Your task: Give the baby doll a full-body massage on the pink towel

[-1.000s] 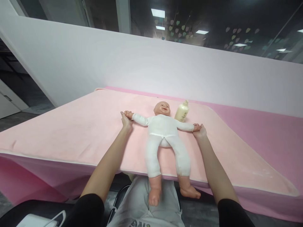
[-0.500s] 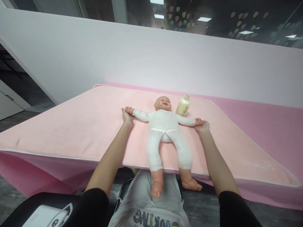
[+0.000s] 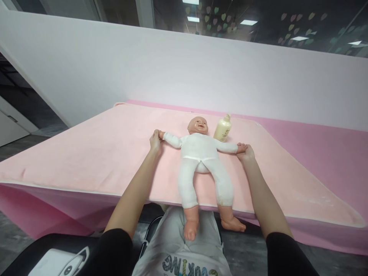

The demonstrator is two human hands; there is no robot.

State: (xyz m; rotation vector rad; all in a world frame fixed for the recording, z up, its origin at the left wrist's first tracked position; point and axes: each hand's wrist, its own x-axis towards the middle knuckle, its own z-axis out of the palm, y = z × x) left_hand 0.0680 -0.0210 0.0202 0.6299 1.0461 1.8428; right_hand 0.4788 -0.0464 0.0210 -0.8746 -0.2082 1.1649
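Observation:
A baby doll (image 3: 199,147) with a white cloth body lies on its back on the pink blanket (image 3: 86,153), arms spread and feet past the near edge. My left hand (image 3: 155,142) is closed around the doll's hand on the left, mostly covering it. On the other side my right hand (image 3: 246,153) holds the doll's other hand from beneath, the doll's small fingers showing on top. Both doll arms are stretched out sideways. Close to the doll's head, on the right, stands a pale yellow pump bottle (image 3: 222,128).
A white wall (image 3: 184,73) rises behind the table, with dark glass above it. A pink tablecloth (image 3: 324,142) shows beyond the blanket at the right. At lower left a white device (image 3: 54,262) lies on a black chair seat (image 3: 43,245).
My left hand has closed its fingers over the doll's hand, which lay more exposed before. My right hand has barely shifted; the doll and the bottle stay in place.

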